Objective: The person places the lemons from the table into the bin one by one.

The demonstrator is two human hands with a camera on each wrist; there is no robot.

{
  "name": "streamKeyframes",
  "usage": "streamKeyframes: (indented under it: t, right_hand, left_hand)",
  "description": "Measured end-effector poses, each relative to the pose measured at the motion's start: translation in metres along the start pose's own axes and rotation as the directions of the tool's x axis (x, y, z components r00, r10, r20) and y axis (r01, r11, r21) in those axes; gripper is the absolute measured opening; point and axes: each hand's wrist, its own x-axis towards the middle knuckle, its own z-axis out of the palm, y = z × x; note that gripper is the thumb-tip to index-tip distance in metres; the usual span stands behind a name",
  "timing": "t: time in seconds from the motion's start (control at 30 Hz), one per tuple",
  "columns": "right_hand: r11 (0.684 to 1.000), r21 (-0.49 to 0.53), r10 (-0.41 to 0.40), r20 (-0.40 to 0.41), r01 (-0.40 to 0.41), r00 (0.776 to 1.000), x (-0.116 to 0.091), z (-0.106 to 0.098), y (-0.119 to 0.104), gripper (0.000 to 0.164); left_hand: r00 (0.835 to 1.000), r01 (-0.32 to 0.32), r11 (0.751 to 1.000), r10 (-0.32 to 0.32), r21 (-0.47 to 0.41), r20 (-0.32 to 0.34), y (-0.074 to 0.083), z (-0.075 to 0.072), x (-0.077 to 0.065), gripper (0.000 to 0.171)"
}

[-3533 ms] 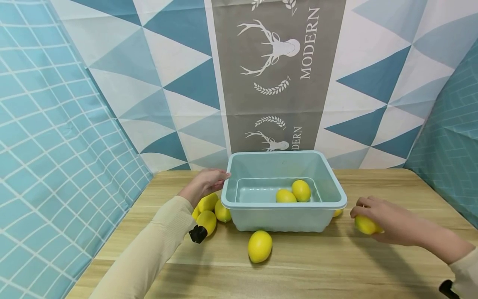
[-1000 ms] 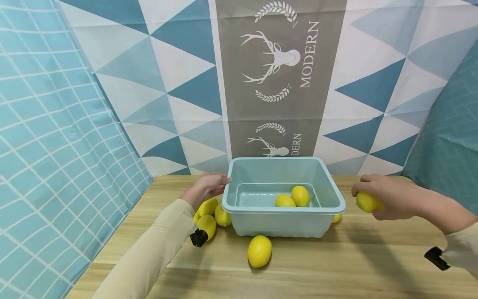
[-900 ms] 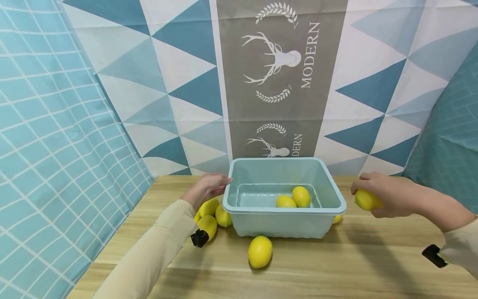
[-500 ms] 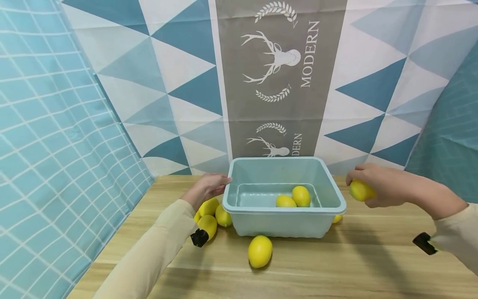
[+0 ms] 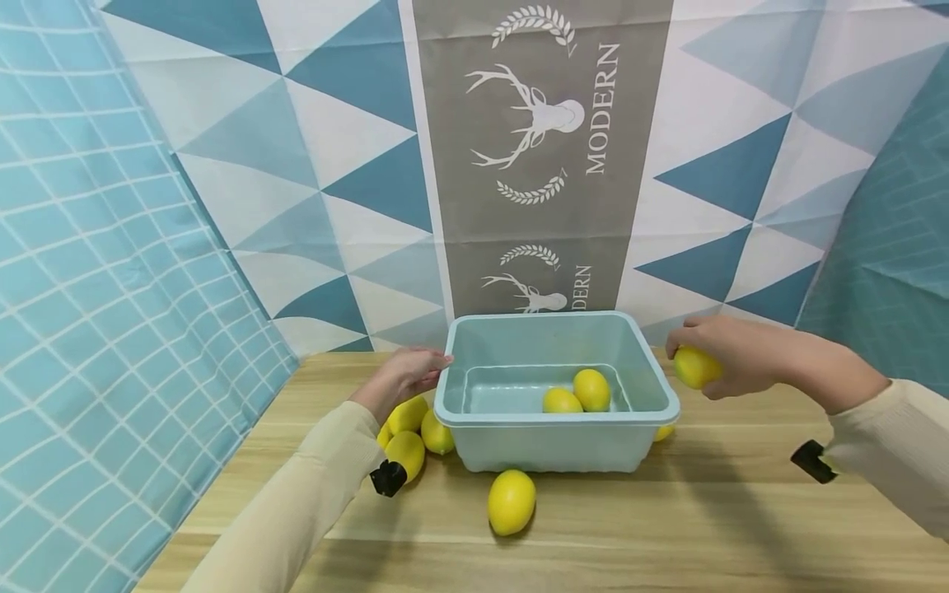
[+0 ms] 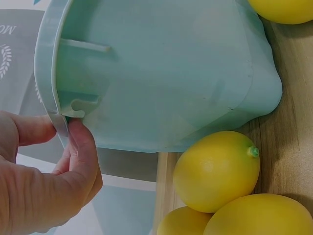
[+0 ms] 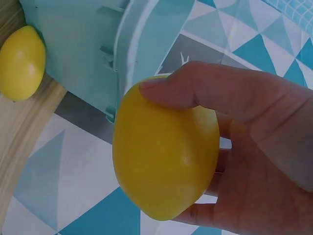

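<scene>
A pale blue plastic bin [image 5: 549, 445] stands on the table with two lemons [image 5: 591, 389] inside, toward its right half. My left hand [image 5: 406, 375] pinches the bin's left rim between thumb and fingers, plain in the left wrist view. On the right, my right hand [image 5: 741, 354] grips a lemon [image 7: 166, 152], thumb on one side and fingers behind it. That lemon is raised above the table, close to the bin's right rim. Under my left wrist lie several lemons [image 6: 217, 171] beside the bin's left wall.
One lemon [image 5: 511, 502] lies in front of the bin. Another lemon [image 7: 22, 63] sits against the bin's right side, mostly hidden in the head view. The wooden table [image 5: 630, 535] ends at a patterned cloth backdrop [image 5: 371, 165], with blue cloth [image 5: 111, 247] at the left.
My right hand has lifted its lemon from low beside the bin and carried it up and left, toward the right rim. The left hand stays on the left rim.
</scene>
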Motion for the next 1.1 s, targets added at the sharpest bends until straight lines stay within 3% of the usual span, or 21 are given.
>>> streamKeyframes:
  t: [0.7, 1.1]
  right_hand:
    - [0.997, 0.082, -0.017, 0.096, 0.009, 0.995, 0.029, -0.013, -0.008, 0.041]
    - [0.998, 0.053, -0.034, 0.118, 0.028, 0.992, 0.040, -0.018, -0.012, 0.041]
  left_hand:
    - [1.000, -0.008, 1.000, 0.008, -0.009, -0.010, -0.001, -0.002, -0.001, 0.047]
    - [1.000, -0.011, 0.999, 0.011, -0.030, -0.012, 0.002, -0.001, -0.004, 0.046]
